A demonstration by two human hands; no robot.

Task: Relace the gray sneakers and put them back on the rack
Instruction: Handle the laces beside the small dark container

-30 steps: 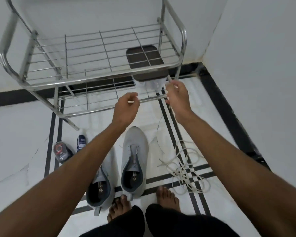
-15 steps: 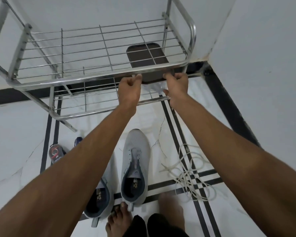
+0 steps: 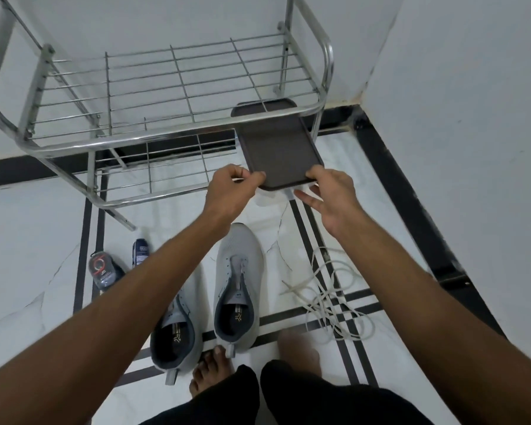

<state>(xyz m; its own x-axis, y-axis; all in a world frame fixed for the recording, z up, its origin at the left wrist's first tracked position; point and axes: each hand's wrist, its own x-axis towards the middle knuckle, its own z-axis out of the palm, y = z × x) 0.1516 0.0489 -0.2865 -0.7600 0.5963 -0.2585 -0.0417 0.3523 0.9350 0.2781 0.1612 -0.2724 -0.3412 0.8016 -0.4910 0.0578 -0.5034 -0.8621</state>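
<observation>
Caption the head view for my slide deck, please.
Both hands, left hand and right hand, hold a brown tray at the rack; unlaced sneakers wait below.

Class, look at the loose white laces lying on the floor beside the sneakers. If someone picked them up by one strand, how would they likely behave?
The white laces would probably hang limp: they lie in soft, irregular loops, so they look floppy. Because the strands cross each other, lifting one would likely drag the rest along in a tangle. They seem thin, so probably very light, and unlikely to roll.
</observation>
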